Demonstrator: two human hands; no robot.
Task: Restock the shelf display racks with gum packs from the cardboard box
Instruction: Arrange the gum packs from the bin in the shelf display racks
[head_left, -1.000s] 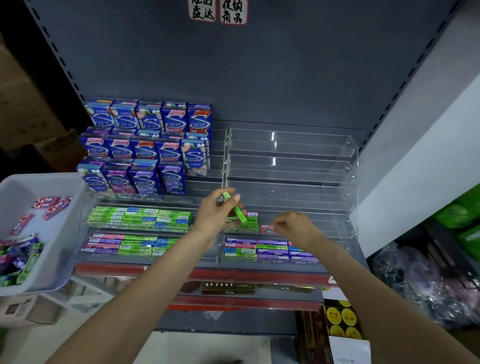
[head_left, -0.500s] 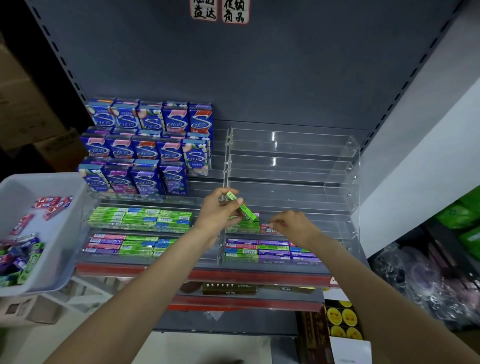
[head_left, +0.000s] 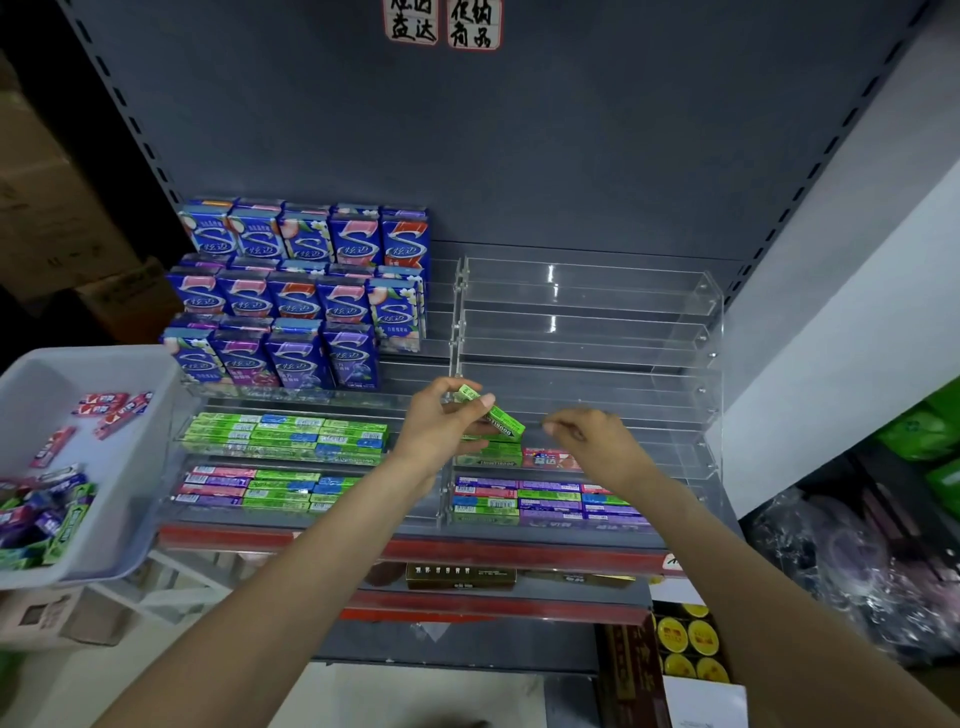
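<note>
Left hand (head_left: 441, 426) grips a green gum pack (head_left: 491, 413), now tilted lower toward the clear rack (head_left: 587, 374)'s second tier; right hand (head_left: 587, 441), loosely curled and empty, has lifted off the shelved packs: placement imminent.

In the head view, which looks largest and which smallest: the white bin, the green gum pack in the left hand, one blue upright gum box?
1. White bin, clearly largest, though it is also nearest the camera.
2. Blue upright gum box.
3. Green gum pack, pinched by the left hand; partly hidden, but it looks smallest.
</note>
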